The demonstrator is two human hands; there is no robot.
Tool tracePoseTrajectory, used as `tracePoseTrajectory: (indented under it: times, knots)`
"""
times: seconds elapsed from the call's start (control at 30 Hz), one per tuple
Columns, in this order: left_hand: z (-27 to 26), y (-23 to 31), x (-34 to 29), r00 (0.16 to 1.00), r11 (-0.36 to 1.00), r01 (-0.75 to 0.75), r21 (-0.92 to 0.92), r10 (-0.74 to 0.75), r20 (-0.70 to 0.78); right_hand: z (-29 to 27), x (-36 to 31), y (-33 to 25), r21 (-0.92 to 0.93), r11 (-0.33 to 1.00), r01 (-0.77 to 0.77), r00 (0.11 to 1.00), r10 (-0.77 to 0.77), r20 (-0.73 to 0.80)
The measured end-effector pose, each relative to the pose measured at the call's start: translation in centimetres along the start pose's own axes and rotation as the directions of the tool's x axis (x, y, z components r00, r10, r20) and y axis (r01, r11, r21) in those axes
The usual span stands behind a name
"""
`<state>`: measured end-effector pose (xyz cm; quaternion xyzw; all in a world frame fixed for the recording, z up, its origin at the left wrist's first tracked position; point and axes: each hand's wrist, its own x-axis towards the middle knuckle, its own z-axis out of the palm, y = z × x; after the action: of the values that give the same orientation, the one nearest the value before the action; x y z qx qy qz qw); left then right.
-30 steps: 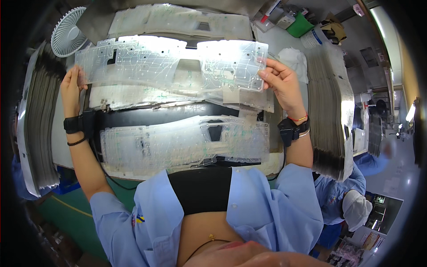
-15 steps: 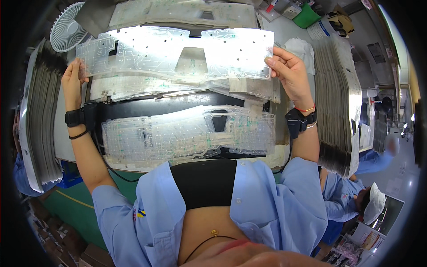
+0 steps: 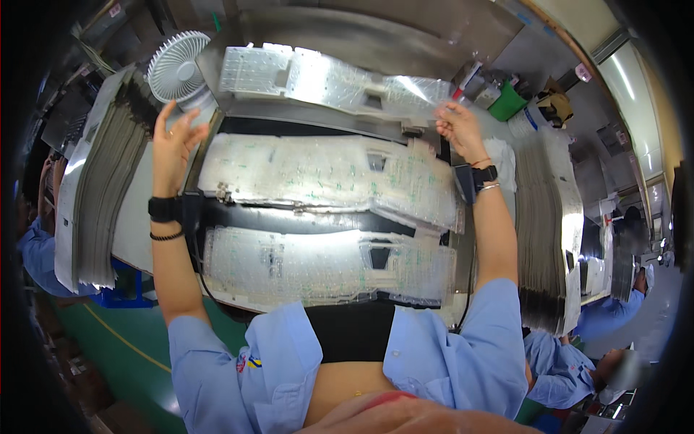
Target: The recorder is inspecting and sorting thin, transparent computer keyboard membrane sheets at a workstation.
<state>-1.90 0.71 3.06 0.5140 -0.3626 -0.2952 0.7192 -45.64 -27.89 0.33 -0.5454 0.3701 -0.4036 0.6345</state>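
From my end of the head camera, I have the clear plastic sheet point(image 3: 329, 81) at the far side of the table point(image 3: 136, 217), lying crosswise beyond the middle stack point(image 3: 289, 170) and the near stack point(image 3: 311, 271). My left hand point(image 3: 176, 148) hangs with fingers spread and nothing between them, on the near side of the white fan point(image 3: 181, 71) and apart from the sheet's left end. My right hand point(image 3: 458, 130) is at the sheet's right end, fingertips curled together beside its edge; the blur there means I cannot tell whether they pinch it or only touch it. I judge the sheet to be light and thin, floppy over its length, and slick enough to slide on whatever is under it. The fine printed lines could scratch, and a sharp bend might crease it around the cut-outs. I would take it by both short ends, thumb on top and fingers beneath, pinching lightly at the margins and keeping the span gently taut.
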Motion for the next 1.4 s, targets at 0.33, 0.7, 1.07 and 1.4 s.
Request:
tracePoseTrajectory:
  times: [0.33, 0.7, 1.07, 1.4]
  knots:
    - [1.4, -0.8, -0.9, 0.977, 0.875, -0.092, 0.476, -0.013, 0.213, 9.2, 3.0, -3.3, -0.79, 0.14, 0.597, 0.758, -0.422, 0.498]
    - [1.7, -2.0, -1.5, 0.924, 0.707, -0.317, 0.632, 0.08, 0.374, 22.3, 7.4, 0.7, -0.884, 0.018, 0.468, 0.88, 0.081, 0.468]
    - [1.3, -1.7, -1.7, 0.911, 0.564, -0.342, 0.751, 0.005, 0.411, 17.3, 1.5, -3.8, -0.719, -0.044, 0.694, 0.715, -0.075, 0.695]
    - [2.2, -1.8, -0.9, 0.921, 0.511, -0.327, 0.795, -0.014, 0.388, 1.9, -10.0, -3.7, -0.806, 0.419, 0.418, 0.841, 0.157, 0.518]
